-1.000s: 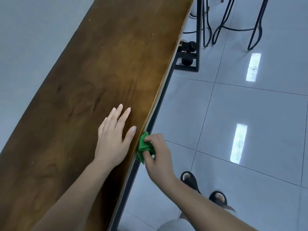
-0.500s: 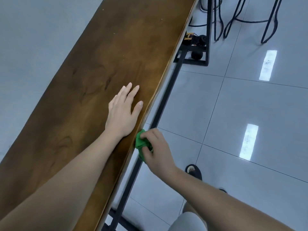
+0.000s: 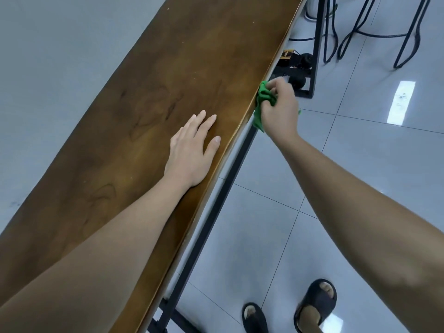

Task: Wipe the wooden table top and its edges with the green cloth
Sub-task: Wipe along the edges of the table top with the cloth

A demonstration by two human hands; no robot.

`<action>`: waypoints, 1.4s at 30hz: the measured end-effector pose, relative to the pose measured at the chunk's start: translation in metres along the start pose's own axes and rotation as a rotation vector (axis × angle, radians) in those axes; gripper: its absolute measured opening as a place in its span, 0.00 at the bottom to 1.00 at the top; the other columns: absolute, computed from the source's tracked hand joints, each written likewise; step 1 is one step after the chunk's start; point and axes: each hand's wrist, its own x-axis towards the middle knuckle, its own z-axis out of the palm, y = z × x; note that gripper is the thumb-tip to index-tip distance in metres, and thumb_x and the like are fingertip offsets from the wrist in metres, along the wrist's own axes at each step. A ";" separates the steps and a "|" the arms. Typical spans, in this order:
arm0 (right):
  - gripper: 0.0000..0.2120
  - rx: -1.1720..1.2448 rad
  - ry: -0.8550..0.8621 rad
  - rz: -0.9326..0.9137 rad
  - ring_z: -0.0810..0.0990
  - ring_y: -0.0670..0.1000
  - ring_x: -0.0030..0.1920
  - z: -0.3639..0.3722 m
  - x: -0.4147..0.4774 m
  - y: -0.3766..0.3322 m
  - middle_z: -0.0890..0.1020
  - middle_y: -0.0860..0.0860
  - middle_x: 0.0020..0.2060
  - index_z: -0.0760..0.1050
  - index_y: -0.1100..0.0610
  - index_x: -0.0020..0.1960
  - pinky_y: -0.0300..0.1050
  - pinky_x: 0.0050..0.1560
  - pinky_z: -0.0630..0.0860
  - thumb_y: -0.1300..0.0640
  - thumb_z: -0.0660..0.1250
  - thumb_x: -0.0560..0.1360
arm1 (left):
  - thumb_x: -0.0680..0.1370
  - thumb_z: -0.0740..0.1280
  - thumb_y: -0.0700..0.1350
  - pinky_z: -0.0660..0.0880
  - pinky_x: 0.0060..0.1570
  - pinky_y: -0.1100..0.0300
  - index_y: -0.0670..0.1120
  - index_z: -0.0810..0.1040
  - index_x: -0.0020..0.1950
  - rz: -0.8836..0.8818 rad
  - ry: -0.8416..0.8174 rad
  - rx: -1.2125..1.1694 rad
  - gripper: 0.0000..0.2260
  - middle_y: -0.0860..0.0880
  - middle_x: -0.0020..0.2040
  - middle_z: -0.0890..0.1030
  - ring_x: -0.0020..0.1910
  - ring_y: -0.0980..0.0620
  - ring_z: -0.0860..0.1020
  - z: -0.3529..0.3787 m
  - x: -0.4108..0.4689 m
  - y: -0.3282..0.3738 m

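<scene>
A long, narrow wooden table top (image 3: 153,97) runs diagonally from the lower left to the upper right. My left hand (image 3: 192,150) lies flat on it, palm down with fingers apart, close to the near edge. My right hand (image 3: 280,106) is shut on the bunched green cloth (image 3: 263,98) and presses it against the table's right side edge, farther along than my left hand. Most of the cloth is hidden inside my fist.
A black metal frame rail (image 3: 216,207) runs under the table edge. A small toy vehicle (image 3: 296,61) sits on the frame's far foot. Black wire stool legs (image 3: 360,32) stand on the glossy grey tiled floor (image 3: 360,164). My feet in dark slippers (image 3: 314,306) are at the bottom.
My right hand has slid the green cloth along the table's side edge, away from me and past my left hand. The left hand stays flat on the top.
</scene>
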 end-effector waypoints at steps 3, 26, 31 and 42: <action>0.15 0.059 0.010 -0.020 0.78 0.46 0.51 0.010 -0.044 -0.003 0.79 0.52 0.54 0.75 0.56 0.56 0.46 0.52 0.77 0.71 0.61 0.75 | 0.89 0.50 0.64 0.56 0.86 0.38 0.60 0.59 0.88 0.009 0.003 -0.002 0.27 0.55 0.89 0.58 0.88 0.51 0.56 0.001 0.000 -0.002; 0.24 0.180 -0.271 -0.097 0.73 0.45 0.58 0.050 -0.365 -0.022 0.72 0.40 0.55 0.72 0.45 0.56 0.34 0.54 0.68 0.73 0.67 0.76 | 0.87 0.60 0.64 0.59 0.85 0.41 0.57 0.58 0.89 0.065 0.006 -0.146 0.31 0.53 0.88 0.64 0.87 0.49 0.62 -0.023 -0.054 -0.015; 0.17 0.143 -0.203 -0.090 0.76 0.52 0.54 0.057 -0.370 -0.025 0.74 0.46 0.53 0.74 0.52 0.55 0.38 0.54 0.71 0.72 0.66 0.75 | 0.88 0.60 0.63 0.59 0.85 0.39 0.58 0.61 0.88 0.027 -0.068 -0.167 0.29 0.53 0.88 0.62 0.87 0.51 0.60 -0.039 -0.158 -0.059; 0.16 0.075 -0.107 -0.069 0.76 0.39 0.51 0.058 -0.378 -0.036 0.77 0.52 0.52 0.73 0.52 0.53 0.30 0.48 0.68 0.72 0.63 0.74 | 0.86 0.56 0.67 0.52 0.84 0.43 0.60 0.59 0.88 -0.039 -0.119 -0.139 0.30 0.57 0.89 0.57 0.88 0.53 0.54 -0.039 -0.350 -0.121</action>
